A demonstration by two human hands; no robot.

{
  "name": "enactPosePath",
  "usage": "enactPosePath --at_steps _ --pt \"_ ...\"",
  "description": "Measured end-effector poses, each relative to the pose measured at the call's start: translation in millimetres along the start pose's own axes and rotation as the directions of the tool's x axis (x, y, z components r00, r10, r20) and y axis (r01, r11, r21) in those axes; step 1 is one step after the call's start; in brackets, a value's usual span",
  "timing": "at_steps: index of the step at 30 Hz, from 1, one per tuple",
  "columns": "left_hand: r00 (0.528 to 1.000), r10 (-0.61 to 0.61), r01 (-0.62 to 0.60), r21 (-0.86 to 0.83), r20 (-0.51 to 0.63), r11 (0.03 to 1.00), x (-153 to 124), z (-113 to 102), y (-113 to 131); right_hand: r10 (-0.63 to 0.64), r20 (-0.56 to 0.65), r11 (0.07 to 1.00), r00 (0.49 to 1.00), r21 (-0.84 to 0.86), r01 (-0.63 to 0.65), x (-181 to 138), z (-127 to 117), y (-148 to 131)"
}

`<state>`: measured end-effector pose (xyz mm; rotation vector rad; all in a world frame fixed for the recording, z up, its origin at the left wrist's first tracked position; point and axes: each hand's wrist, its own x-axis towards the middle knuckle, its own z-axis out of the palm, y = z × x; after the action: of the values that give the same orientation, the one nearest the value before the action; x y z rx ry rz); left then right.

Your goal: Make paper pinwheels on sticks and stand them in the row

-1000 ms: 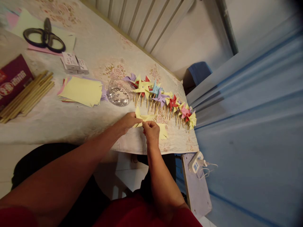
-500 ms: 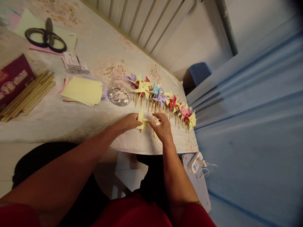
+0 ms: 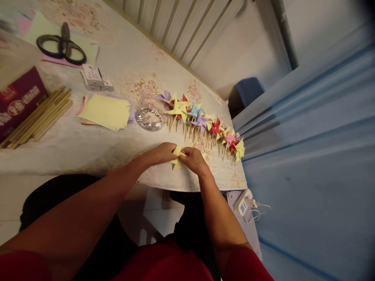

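Note:
Both my hands meet over the near edge of the table, folding a small yellow paper pinwheel (image 3: 177, 156). My left hand (image 3: 161, 153) pinches its left side with closed fingers. My right hand (image 3: 195, 160) is closed on its right side, covering most of the paper. Just beyond them lies a row of finished paper pinwheels (image 3: 205, 125) on wooden sticks, yellow, red, blue, purple and pink.
A clear bowl of small shiny pins (image 3: 149, 115) sits left of the row. A stack of yellow paper squares (image 3: 104, 112), wooden sticks (image 3: 38, 119), a red box (image 3: 17, 101), small white boxes (image 3: 95, 76) and black scissors (image 3: 61, 48) lie further left. A power strip (image 3: 244, 201) rests below the table's right corner.
My right hand went out to the right and came back to the centre. The flat yellow flap at the right has been folded in, so the paper is now bunched between both hands.

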<state>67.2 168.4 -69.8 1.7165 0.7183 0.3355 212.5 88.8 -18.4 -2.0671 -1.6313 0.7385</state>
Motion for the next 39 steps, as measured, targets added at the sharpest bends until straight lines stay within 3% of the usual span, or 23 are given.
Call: enactPosePath --at_steps 5,9,12,15,19,24,39 --pt "0.999 -0.052 0.044 -0.332 -0.014 0.942 -4 1 3 0.076 -0.027 0.970 0.997 0.234 -0.067 -3 -3 4" --pt "0.991 -0.128 0.079 -0.615 -0.036 0.785 -7 -1 9 0.199 -0.099 0.871 0.975 0.473 -0.129 0 3 12" --pt "0.997 -0.081 0.047 -0.716 -0.013 0.697 -7 1 8 0.262 -0.173 0.807 0.950 0.580 -0.117 3 13 18" --pt "1.000 -0.024 0.002 -0.738 -0.019 0.674 -3 6 2 0.311 -0.217 0.756 0.925 0.647 -0.102 6 23 20" --pt "0.994 -0.057 -0.032 -0.727 -0.097 0.686 0 12 -2 0.345 -0.237 0.721 0.908 0.687 -0.095 6 32 16" --pt "0.988 -0.108 -0.016 -0.762 -0.112 0.648 -2 13 3 0.374 -0.215 0.672 0.902 0.733 -0.104 5 37 8" --pt "0.986 -0.134 0.009 -0.757 -0.104 0.653 -2 11 5 0.359 -0.191 0.648 0.913 0.755 -0.097 6 42 13"
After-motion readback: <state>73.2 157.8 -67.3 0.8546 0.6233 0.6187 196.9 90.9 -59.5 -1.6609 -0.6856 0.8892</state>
